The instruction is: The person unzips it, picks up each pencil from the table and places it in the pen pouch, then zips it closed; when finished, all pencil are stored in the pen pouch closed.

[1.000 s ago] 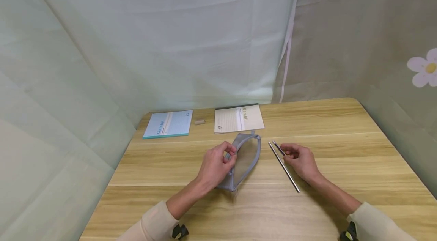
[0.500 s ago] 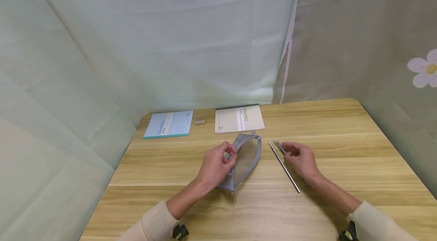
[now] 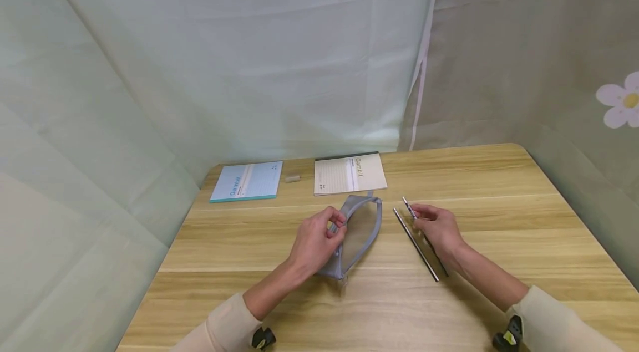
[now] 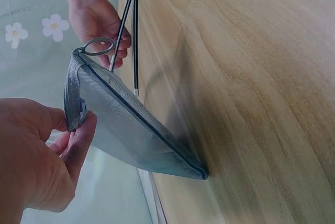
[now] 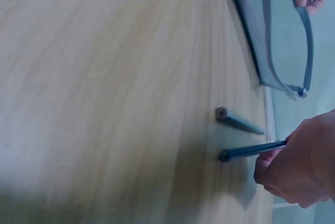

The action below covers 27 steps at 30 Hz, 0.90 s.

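Observation:
A grey mesh zip pouch (image 3: pixel 361 230) stands on the table with its mouth spread wide. My left hand (image 3: pixel 318 238) pinches the pouch's zipped edge between thumb and fingers, as the left wrist view shows on the pouch (image 4: pixel 131 124). To the right, my right hand (image 3: pixel 439 230) pinches a dark pencil (image 3: pixel 433 252) near its upper part, that end tilted up off the wood. Beside it a second dark pencil (image 3: pixel 415 245) lies flat on the table, between the pouch and my right hand. In the right wrist view the held pencil (image 5: pixel 251 150) slants above the tabletop.
Toward the back of the wooden table (image 3: pixel 474 185) lie a blue notebook (image 3: pixel 247 181) and a cream notebook (image 3: pixel 349 174). A small beige eraser-like block (image 3: pixel 292 178) sits between them. Pale curtains (image 3: pixel 299 64) hang behind and at the sides.
My right hand has gripped the second pencil and raised its far end, lifting it slightly off the table. The left hand and the pouch have stayed in place.

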{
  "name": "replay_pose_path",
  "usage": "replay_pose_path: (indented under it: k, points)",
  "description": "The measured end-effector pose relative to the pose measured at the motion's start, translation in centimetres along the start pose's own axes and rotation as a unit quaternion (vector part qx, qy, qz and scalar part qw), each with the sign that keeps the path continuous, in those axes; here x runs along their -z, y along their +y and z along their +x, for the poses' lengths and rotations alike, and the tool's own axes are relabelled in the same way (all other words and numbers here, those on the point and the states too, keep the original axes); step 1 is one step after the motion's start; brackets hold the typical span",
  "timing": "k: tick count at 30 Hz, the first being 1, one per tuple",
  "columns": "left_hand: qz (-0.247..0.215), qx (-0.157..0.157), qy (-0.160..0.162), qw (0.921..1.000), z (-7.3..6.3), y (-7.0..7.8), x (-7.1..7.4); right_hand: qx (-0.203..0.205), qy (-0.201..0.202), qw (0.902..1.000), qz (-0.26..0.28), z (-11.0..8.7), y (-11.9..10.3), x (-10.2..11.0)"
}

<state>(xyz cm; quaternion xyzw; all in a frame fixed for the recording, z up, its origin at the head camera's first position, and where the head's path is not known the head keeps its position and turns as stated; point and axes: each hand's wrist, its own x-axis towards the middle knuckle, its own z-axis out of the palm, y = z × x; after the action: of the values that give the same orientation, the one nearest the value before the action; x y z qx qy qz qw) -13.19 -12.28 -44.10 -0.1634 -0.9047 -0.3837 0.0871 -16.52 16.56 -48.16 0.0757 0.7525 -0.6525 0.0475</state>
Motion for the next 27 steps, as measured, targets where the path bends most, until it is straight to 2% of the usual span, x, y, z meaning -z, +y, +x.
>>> replay_pose_path:
  k: [6,15,22,27]
  points:
    - [0.001,-0.002,0.001,1.0,0.0,0.0,0.0,-0.036,-0.027,0.998,0.044,0.0,-0.9,-0.5]
    - [-0.001,-0.003,0.0,1.0,0.1,0.0,-0.1,-0.051,-0.053,0.9961,0.049,-0.4,-2.5,-1.2]
    - [0.003,-0.001,-0.003,1.0,0.1,0.0,0.0,-0.045,-0.084,0.9871,0.128,-0.7,-3.3,-2.5]
    - [0.005,-0.005,-0.006,1.0,0.1,0.0,0.0,-0.045,-0.087,0.9764,0.193,-0.7,-3.7,-3.6]
